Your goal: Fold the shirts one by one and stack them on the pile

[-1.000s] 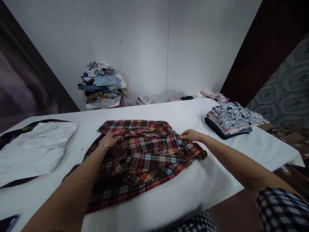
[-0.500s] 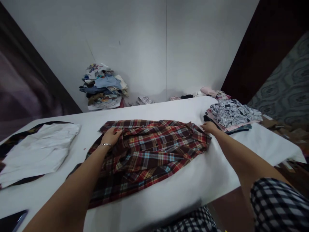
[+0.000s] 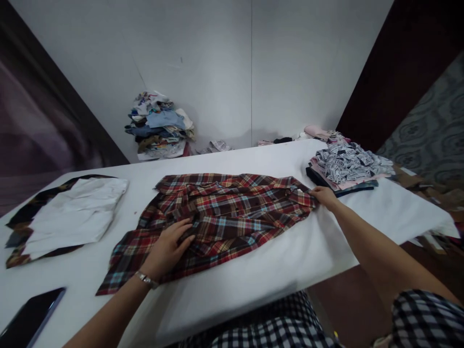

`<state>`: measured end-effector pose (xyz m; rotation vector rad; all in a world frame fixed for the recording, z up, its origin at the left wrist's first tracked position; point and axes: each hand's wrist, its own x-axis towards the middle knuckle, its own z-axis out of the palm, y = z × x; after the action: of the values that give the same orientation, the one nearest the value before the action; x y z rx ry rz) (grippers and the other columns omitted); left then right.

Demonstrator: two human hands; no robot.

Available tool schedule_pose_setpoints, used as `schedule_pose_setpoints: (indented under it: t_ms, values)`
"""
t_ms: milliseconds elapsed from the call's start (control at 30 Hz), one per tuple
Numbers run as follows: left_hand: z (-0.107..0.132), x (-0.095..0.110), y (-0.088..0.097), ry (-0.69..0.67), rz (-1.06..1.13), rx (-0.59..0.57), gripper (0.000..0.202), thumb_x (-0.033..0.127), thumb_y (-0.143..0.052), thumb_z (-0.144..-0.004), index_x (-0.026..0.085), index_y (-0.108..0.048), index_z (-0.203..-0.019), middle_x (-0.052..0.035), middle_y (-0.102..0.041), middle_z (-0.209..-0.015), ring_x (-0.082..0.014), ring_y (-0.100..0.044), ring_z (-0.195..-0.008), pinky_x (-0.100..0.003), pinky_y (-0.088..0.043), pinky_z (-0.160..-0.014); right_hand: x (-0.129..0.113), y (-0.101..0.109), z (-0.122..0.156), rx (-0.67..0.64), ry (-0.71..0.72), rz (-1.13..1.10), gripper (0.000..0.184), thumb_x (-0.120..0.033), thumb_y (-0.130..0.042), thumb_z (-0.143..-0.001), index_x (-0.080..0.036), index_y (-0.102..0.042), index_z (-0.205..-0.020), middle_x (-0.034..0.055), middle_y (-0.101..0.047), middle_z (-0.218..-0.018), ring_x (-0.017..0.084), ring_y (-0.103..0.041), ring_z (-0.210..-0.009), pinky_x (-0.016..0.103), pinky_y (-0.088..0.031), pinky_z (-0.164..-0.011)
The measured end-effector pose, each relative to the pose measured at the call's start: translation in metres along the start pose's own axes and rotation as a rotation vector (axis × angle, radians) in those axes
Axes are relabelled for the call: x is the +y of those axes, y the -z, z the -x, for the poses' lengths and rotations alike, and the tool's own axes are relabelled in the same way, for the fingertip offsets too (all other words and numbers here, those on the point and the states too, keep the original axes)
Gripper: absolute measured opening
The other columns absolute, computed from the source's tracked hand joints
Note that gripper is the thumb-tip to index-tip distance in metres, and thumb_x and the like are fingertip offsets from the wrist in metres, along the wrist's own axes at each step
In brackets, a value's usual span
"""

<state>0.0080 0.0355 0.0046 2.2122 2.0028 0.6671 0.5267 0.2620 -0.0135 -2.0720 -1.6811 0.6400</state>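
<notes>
A red, brown and blue plaid shirt [image 3: 232,212] lies spread across the white table [image 3: 275,270]. My left hand [image 3: 168,249] rests flat on the shirt's near left part, fingers stretched out; a bracelet sits on that wrist. My right hand [image 3: 325,197] is at the shirt's right edge, fingers pinched on the cloth there, close to a stack of folded clothes [image 3: 346,169].
A white folded garment on dark cloth [image 3: 68,217] lies at the table's left. A dark phone [image 3: 31,319] sits at the near left corner. A heap of clothes [image 3: 161,126] is piled against the far wall, with more clothes [image 3: 315,135] behind the table's right end.
My left hand has moved from the shirt's far left corner toward me onto its lower part. My right hand has drawn the right edge outward, and the shirt now lies flatter and wider.
</notes>
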Motion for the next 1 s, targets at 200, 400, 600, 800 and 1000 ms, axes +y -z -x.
schedule_pose_setpoints:
  t_ms: [200,400,600,800,1000]
  values:
    - [0.040,0.002,-0.008,0.046,-0.057,0.035,0.046,0.051,-0.046,-0.086,0.021,-0.062,-0.116,-0.0112,-0.056,-0.133,-0.0268,-0.053,-0.121,-0.043,-0.042,-0.103,-0.008,-0.004,0.014,0.136,0.178,0.195,0.029,-0.030,-0.055,-0.081,-0.013,-0.069,-0.100,0.0156,-0.067,-0.105,0.027,-0.061,-0.100,0.033,-0.046,-0.081]
    - [0.035,0.008,-0.009,0.203,-0.151,0.090,0.051,0.043,-0.051,-0.085,0.016,-0.052,-0.128,-0.0140,-0.054,-0.134,-0.0281,-0.047,-0.127,-0.044,-0.039,-0.104,-0.074,-0.046,0.095,-0.127,0.799,0.071,0.034,-0.035,-0.050,-0.088,-0.018,-0.066,-0.112,0.0096,-0.066,-0.113,0.022,-0.061,-0.104,0.034,-0.045,-0.093]
    - [-0.001,0.025,-0.010,0.268,-0.259,-0.008,0.025,0.021,-0.055,-0.080,0.018,-0.066,-0.101,-0.0127,-0.060,-0.127,-0.0294,-0.047,-0.125,-0.048,-0.038,-0.101,-0.141,-0.101,0.156,-0.327,0.939,0.177,0.061,-0.034,-0.065,-0.080,-0.019,-0.049,-0.136,0.0145,-0.050,-0.137,0.030,-0.047,-0.125,0.047,-0.035,-0.105]
    - [0.019,0.076,0.023,-0.016,-0.056,0.384,0.022,0.022,-0.044,-0.088,0.019,-0.064,-0.096,-0.0068,-0.070,-0.101,-0.0205,-0.062,-0.099,-0.044,-0.036,-0.103,-0.152,-0.106,0.191,-0.370,0.950,-0.052,0.079,-0.032,-0.065,-0.079,-0.018,-0.029,-0.148,0.0157,-0.048,-0.139,0.028,-0.045,-0.128,0.046,-0.034,-0.106]
    - [0.077,0.154,-0.007,-0.226,0.309,0.164,0.022,0.019,-0.046,-0.085,0.024,-0.064,-0.097,-0.0024,-0.071,-0.082,-0.0164,-0.064,-0.074,-0.030,-0.050,-0.069,-0.120,-0.101,0.257,-0.293,1.008,-0.324,0.074,-0.037,-0.064,-0.077,-0.025,-0.035,-0.144,0.0111,-0.055,-0.131,0.028,-0.051,-0.120,0.049,-0.038,-0.102]
